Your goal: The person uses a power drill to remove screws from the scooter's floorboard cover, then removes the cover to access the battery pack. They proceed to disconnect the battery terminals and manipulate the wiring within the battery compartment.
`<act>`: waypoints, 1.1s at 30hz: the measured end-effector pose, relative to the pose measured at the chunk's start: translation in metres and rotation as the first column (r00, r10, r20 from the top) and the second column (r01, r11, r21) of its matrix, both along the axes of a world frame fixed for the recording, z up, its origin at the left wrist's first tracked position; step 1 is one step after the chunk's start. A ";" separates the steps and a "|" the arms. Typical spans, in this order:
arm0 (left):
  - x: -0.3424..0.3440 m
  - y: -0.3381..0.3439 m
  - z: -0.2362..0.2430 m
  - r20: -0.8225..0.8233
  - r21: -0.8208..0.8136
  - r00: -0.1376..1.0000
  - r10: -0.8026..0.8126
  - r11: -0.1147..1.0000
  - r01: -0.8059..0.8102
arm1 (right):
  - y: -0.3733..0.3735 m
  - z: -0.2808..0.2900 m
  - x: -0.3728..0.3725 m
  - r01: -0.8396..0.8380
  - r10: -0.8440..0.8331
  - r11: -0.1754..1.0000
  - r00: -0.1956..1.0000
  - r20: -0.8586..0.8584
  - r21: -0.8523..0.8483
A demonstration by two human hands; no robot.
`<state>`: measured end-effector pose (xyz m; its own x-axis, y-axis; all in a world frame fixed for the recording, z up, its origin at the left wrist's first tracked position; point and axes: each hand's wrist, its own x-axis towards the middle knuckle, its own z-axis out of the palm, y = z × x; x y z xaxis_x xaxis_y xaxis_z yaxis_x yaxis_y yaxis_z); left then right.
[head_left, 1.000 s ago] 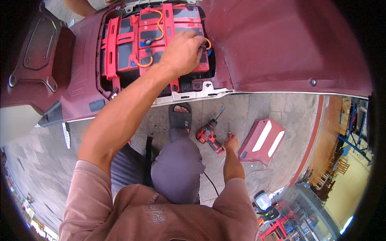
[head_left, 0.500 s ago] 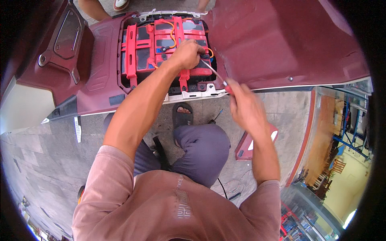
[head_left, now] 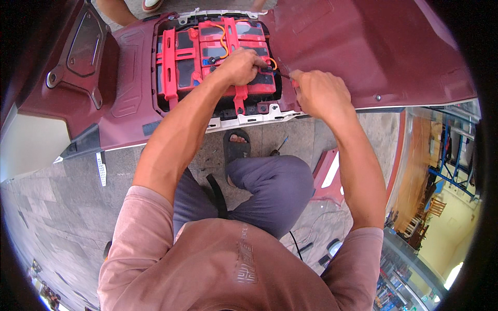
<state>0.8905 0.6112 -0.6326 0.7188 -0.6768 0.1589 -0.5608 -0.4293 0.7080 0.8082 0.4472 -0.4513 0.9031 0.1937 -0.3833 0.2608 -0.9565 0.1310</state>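
Note:
Red-cased batteries point(head_left: 252, 93) sit in an open bay of a maroon vehicle floor, under red metal straps point(head_left: 169, 67). My left hand point(head_left: 242, 67) is over their right part, fingers curled and pressed close by a battery terminal. What they pinch, if anything, is hidden. A short orange cable point(head_left: 274, 63) curves beside my left fingertips. My right hand point(head_left: 324, 92) is closed round the red handle of a screwdriver point(head_left: 284, 75). Its dark shaft points left, and the tip reaches the terminal area near my left fingers. Another orange cable point(head_left: 224, 39) runs across the batteries' upper part.
A white frame edge point(head_left: 244, 123) borders the bay on my side. Maroon bodywork point(head_left: 358, 57) rises on the right. On the paving lie a maroon panel point(head_left: 328, 173) and a thin tool point(head_left: 281, 142). Another person's arm point(head_left: 118, 11) shows at the far left.
My right hand has moved slightly up and right, bringing the screwdriver to a flatter angle with its tip higher, near the orange cable. My left hand stays at the batteries.

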 end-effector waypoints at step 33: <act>0.003 -0.011 -0.006 -0.043 0.058 0.997 0.070 0.996 -0.067 | 0.015 -0.012 0.009 -0.133 0.126 0.981 0.991 -0.054 -0.144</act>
<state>0.8933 0.6003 -0.6384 0.7694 -0.6327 0.0880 -0.4966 -0.5058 0.7053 0.8173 0.4625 -0.4637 0.8554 0.2467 -0.4554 0.3899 -0.8855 0.2526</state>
